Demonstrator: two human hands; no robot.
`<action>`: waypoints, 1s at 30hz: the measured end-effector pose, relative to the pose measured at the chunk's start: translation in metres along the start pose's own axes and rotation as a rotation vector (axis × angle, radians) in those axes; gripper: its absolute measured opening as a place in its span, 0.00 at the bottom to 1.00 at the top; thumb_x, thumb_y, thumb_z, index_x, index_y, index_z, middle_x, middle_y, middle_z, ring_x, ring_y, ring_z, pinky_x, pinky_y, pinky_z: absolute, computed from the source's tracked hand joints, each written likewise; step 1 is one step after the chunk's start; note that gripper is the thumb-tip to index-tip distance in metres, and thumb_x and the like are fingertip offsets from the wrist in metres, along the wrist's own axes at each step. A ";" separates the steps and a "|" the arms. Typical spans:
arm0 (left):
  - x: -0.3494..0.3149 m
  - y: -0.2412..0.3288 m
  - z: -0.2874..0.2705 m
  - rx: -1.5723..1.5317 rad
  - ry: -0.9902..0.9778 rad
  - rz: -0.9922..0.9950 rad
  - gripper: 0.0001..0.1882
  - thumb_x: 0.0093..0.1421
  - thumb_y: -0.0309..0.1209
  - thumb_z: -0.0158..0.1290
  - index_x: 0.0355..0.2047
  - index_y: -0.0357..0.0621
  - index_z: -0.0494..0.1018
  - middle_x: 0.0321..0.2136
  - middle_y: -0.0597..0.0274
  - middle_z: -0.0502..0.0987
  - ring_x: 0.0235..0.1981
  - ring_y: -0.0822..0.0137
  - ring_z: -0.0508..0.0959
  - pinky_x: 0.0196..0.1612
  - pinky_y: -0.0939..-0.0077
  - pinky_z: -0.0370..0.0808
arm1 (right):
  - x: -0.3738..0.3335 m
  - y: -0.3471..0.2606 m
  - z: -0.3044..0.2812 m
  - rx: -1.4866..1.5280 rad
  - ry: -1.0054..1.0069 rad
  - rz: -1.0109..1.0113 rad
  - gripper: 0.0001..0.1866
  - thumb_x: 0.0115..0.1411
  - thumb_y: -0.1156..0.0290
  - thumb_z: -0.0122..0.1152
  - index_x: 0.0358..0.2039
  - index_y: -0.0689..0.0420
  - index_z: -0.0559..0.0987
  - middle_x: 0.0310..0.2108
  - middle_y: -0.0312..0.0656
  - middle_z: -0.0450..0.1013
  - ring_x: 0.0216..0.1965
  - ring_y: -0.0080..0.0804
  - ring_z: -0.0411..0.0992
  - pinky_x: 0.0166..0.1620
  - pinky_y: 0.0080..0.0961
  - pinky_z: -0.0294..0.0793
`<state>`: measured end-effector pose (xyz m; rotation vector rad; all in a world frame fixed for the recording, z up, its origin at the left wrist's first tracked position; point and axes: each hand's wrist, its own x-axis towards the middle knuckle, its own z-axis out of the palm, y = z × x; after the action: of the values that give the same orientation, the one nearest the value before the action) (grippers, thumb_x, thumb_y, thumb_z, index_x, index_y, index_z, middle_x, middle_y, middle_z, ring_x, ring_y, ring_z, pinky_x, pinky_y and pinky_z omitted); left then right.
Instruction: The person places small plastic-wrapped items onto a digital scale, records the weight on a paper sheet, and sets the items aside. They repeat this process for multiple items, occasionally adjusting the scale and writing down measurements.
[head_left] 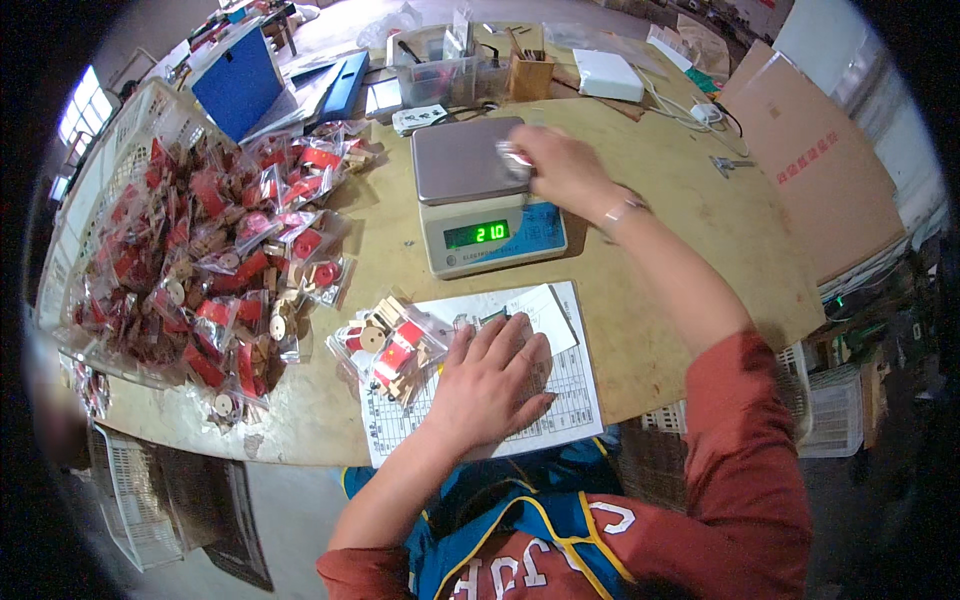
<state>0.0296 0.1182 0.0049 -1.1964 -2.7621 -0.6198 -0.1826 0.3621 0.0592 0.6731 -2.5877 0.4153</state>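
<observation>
- Clock directions here are taken from the electronic scale (455,165), with 12 at the far side of the surface (690,180).
- The right hand (565,168) is at 3 o'clock, its grip narrow around a small shiny item (514,160). Motion blurs both, so what the item is stays unclear.
- That item is at the pan's 3 o'clock edge; whether it touches the pan, I cannot tell. Pinching it at the hand's 9 o'clock side probably lets the fingers reach the pan while the forearm stays off the lit display (490,232).
- The display faces 6 o'clock, toward the wearer, presumably so it reads at a glance.
- The left hand (490,375) lies palm down at 6 o'clock, fingers spread and grip wide, holding nothing that shows. Its weight likely keeps the printed papers (577,395) from sliding.
- A clear bag of wooden pieces (395,350) is at 7 o'clock, partly on the papers and just beside the left hand, seemingly for easy reach.
- Many similar bags (225,250) are heaped from 8 to 9 o'clock, some in a pale lattice basket (50,290), others spilling onto the surface; the basket walls seem to contain the bulk.
- A wooden pen holder (530,80) stands at 1 o'clock, perhaps there to leave the near side free.
</observation>
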 end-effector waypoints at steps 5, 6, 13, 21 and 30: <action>-0.004 -0.006 0.006 -0.014 0.010 -0.001 0.39 0.63 0.57 0.56 0.68 0.51 0.66 0.69 0.48 0.64 0.71 0.46 0.63 0.71 0.37 0.56 | -0.098 0.035 -0.085 -0.345 -0.142 0.454 0.19 0.57 0.74 0.67 0.50 0.53 0.77 0.42 0.49 0.78 0.41 0.53 0.78 0.44 0.46 0.78; -0.005 -0.007 0.006 -0.017 0.016 -0.004 0.39 0.63 0.57 0.56 0.68 0.51 0.66 0.69 0.48 0.64 0.71 0.46 0.62 0.71 0.37 0.56 | -0.108 0.029 -0.086 -0.253 -0.108 0.432 0.20 0.57 0.73 0.69 0.50 0.53 0.77 0.44 0.49 0.78 0.44 0.51 0.78 0.46 0.45 0.78; -0.007 -0.007 0.013 0.005 0.066 0.025 0.38 0.64 0.59 0.54 0.66 0.49 0.69 0.69 0.47 0.65 0.71 0.44 0.62 0.72 0.37 0.54 | -0.107 -0.102 -0.043 0.304 -0.209 -0.259 0.24 0.55 0.72 0.72 0.53 0.54 0.79 0.64 0.44 0.73 0.61 0.45 0.73 0.62 0.41 0.72; -0.011 -0.009 0.022 -0.166 0.058 0.059 0.32 0.67 0.58 0.51 0.62 0.50 0.74 0.57 0.45 0.77 0.59 0.42 0.75 0.64 0.39 0.67 | -0.051 -0.211 0.038 0.187 -0.419 -0.636 0.06 0.58 0.70 0.61 0.37 0.52 0.78 0.34 0.44 0.79 0.42 0.45 0.79 0.39 0.39 0.81; -0.005 -0.006 0.010 -0.004 0.043 0.006 0.38 0.62 0.58 0.55 0.67 0.51 0.68 0.70 0.49 0.63 0.71 0.47 0.62 0.72 0.39 0.55 | 0.009 -0.075 -0.011 0.321 0.107 0.125 0.16 0.59 0.69 0.71 0.45 0.57 0.79 0.39 0.47 0.80 0.40 0.44 0.79 0.48 0.38 0.77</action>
<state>0.0297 0.1147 -0.0073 -1.1767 -2.7223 -0.6439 -0.1474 0.2999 0.0861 0.5757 -2.4918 0.8954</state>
